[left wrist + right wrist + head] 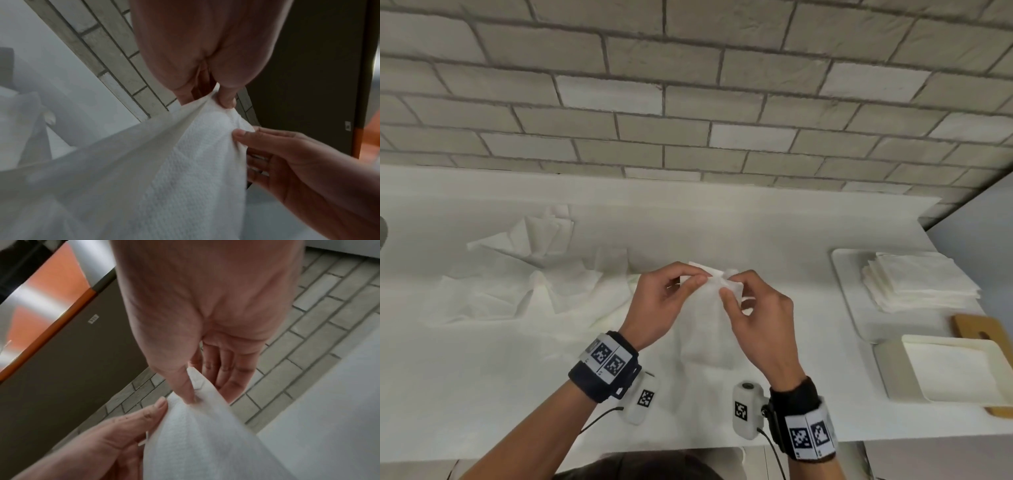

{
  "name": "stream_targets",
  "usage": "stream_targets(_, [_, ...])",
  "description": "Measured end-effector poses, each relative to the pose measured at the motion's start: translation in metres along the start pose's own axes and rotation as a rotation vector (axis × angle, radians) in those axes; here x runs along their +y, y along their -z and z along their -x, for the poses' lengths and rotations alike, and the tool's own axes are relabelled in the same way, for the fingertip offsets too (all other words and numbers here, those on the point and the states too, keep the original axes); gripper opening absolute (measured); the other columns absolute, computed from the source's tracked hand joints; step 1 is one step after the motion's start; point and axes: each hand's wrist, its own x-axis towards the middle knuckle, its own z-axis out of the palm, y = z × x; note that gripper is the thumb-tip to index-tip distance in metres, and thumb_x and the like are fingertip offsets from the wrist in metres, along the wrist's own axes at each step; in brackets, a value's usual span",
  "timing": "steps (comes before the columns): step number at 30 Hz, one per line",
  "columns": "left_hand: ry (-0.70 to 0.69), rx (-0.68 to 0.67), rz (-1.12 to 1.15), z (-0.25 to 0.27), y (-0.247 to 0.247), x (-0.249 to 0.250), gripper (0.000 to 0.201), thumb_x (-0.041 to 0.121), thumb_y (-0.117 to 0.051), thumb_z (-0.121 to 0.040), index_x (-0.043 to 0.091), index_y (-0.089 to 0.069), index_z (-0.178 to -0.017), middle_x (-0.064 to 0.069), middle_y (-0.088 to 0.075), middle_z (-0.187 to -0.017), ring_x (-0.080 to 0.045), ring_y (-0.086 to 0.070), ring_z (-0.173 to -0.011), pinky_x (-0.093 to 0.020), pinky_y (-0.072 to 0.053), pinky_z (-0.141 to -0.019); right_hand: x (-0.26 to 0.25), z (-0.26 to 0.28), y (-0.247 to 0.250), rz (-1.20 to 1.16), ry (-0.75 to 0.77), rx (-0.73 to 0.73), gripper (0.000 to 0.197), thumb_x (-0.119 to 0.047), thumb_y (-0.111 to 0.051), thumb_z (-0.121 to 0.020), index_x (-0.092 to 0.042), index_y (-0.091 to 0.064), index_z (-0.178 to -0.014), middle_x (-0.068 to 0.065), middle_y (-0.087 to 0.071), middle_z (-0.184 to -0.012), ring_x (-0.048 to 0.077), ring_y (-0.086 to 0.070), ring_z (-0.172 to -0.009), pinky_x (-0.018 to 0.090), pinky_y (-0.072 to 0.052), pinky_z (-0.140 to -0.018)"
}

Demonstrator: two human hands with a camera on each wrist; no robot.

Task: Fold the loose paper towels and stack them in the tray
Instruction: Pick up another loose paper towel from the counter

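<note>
Both hands up: left hand (661,301) and right hand (753,308) each pinch the paper towel's (709,329) top edge; folded towels (921,281) stacked in the tray (842,274) by the table's (482,377) right edge.

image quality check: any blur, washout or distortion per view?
Head view: wide-angle bowing of the grey brick wall; white crumpled paper towels wash into the white counter. Left wrist view: the white held paper towel smears near the lens. Right wrist view: soft overall, the orange strip streaked.
</note>
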Motion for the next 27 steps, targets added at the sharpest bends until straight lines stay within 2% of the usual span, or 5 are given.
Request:
stream_targets(4, [-0.073, -0.052, -0.011, -0.002, 0.000, -0.001, 0.010, 0.016, -0.073, -0.100, 0.014, -0.082, -0.103, 0.001, -0.079, -0.099, -0.017, -0.072, -0.090, -0.039, -0.056, -0.081, -0.009, -0.009, 0.008, 0.117, 0.167, -0.131, 0.044, -0.031, -0.080, -0.094, -0.029, -0.054, -0.130, -0.016, -0.051, -0.145, 0.007, -0.046, -0.139, 0.032, -0.042, -0.112])
stream_targets(8, [-0.166, -0.069, -0.024, -0.008, -0.002, 0.002, 0.009, 0.012, -0.074, -0.099, 0.011, -0.083, -0.101, -0.001, -0.078, -0.099, -0.027, -0.073, -0.089, -0.055, -0.057, -0.079, -0.009, -0.019, 0.011, -0.016, 0.185, -0.189, 0.021, -0.029, -0.071, -0.105, -0.022, -0.053, -0.116, -0.014, -0.063, -0.112, 0.007, -0.066, -0.110, 0.035, -0.055, -0.091])
stream_targets(13, [-0.242, -0.064, -0.110, -0.018, -0.002, 0.001, 0.007, 0.017, -0.079, -0.093, 0.014, -0.085, -0.096, 0.000, -0.072, -0.099, -0.022, -0.065, -0.078, -0.043, -0.046, -0.062, -0.005, -0.020, 0.011, -0.046, 0.185, -0.161, 0.015, -0.025, -0.074, -0.104, -0.017, -0.061, -0.102, -0.010, -0.070, -0.099, 0.007, -0.070, -0.102, 0.028, -0.055, -0.087])
stream_targets(21, [-0.241, -0.038, -0.058, -0.018, -0.007, 0.010, 0.010, 0.017, -0.083, -0.090, 0.012, -0.085, -0.099, 0.000, -0.081, -0.096, -0.033, -0.074, -0.084, -0.056, -0.057, -0.075, -0.004, -0.018, 0.013, -0.017, 0.110, -0.031, 0.020, -0.039, -0.080, -0.098, -0.021, -0.071, -0.094, -0.022, -0.064, -0.078, 0.003, -0.063, -0.077, 0.012, -0.043, -0.069])
stream_targets(27, [0.022, -0.026, -0.080, -0.027, -0.003, -0.032, 0.025, 0.019, -0.074, -0.100, 0.016, -0.068, -0.124, -0.002, -0.079, -0.100, -0.018, -0.077, -0.096, -0.032, -0.062, -0.090, 0.011, -0.009, 0.039, 0.023, 0.042, 0.067, 0.018, -0.030, -0.080, -0.099, -0.020, -0.066, -0.092, -0.016, -0.075, -0.091, 0.002, -0.070, -0.088, 0.013, -0.048, -0.072])
